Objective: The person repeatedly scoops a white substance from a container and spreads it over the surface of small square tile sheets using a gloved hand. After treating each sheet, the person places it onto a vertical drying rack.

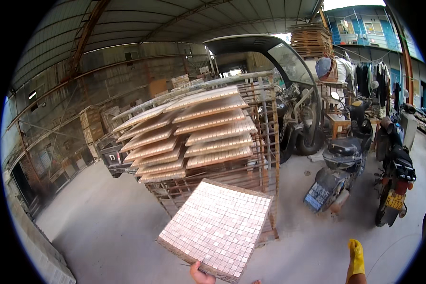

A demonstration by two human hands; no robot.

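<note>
My bare left hand [201,273] grips the near edge of a square board faced with small pale pink mosaic tiles [217,222], its thumb on the edge. The board has a brown rim and is tilted in front of the rack. Off to the right, my right hand [357,258] wears a yellow glove, with fingers stretched out and nothing visible in them. Several similar mosaic boards [217,123] lie in two overlapping columns on a rusty metal rack [270,189] ahead.
A three-wheeled vehicle with a canopy [251,42] stands behind the rack. A dark scooter [343,156] and a motorcycle [397,170] are parked to the right. Stacked wooden pallets [310,40] rise at the back. Pale blocks [38,251] line the lower left.
</note>
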